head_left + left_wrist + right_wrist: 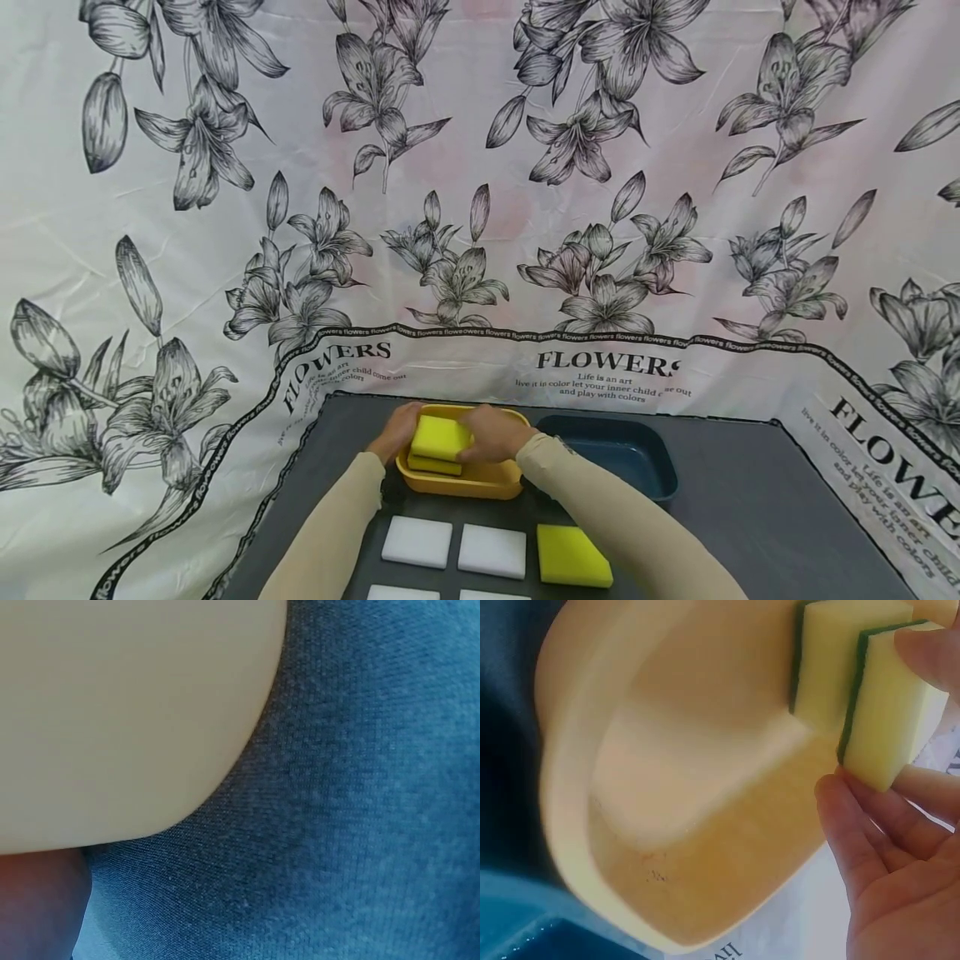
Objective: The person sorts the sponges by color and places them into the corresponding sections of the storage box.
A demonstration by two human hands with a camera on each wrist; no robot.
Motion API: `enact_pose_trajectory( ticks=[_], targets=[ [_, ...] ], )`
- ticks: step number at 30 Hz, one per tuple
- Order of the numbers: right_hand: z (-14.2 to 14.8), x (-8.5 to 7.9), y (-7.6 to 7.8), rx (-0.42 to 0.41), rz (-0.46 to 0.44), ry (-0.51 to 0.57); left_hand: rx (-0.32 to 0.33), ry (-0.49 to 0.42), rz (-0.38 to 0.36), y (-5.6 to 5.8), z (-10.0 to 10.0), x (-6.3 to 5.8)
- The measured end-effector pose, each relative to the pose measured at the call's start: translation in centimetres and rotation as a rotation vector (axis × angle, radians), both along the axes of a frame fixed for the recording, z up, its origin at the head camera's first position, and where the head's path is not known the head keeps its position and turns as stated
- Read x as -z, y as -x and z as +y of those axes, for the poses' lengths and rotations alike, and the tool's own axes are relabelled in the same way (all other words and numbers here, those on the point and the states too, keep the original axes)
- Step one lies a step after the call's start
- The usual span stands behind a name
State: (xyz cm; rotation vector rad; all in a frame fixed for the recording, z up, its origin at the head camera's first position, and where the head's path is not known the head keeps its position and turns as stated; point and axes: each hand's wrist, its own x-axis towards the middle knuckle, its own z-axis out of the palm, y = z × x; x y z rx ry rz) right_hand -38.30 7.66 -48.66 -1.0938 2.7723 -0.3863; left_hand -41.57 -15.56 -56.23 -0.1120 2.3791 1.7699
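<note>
In the head view, a yellow plastic basin (pixel 487 487) stands near the back of the dark table. My right hand (pixel 495 433) reaches over it and pinches a yellow sponge (pixel 438 437). The right wrist view shows this held sponge (pixel 892 705) with a green scouring layer, between thumb and fingers. Close beside it, inside the basin (pixel 562 825), is another sponge (pixel 829 667). At the basin's left rim, my left hand (pixel 396 432) grips the edge; its fingertips are partly hidden. The left wrist view has only the basin's outer side (pixel 127 712) and a bit of the hand (pixel 41 900).
A dark blue basin (pixel 663 458) stands right of the yellow one. In front lie white sponge blocks (pixel 417 542) in rows, with a yellow sponge (pixel 570 557) to their right, partly behind my right forearm. Flower-printed cloth (pixel 450 250) surrounds the table.
</note>
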Motion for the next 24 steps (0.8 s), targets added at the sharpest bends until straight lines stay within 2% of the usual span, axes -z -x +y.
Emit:
enact_pose_trajectory(
  ticks=[10, 24],
  targets=[
    [-0.8, 1.0, 0.7, 0.028, -0.002, -0.036, 0.002, -0.002, 0.000, -0.1, 0.0, 0.0],
    [-1.1, 1.1, 0.4, 0.030, -0.007, 0.011, 0.007, 0.018, -0.010, -0.1, -0.3, 0.0]
  ],
)
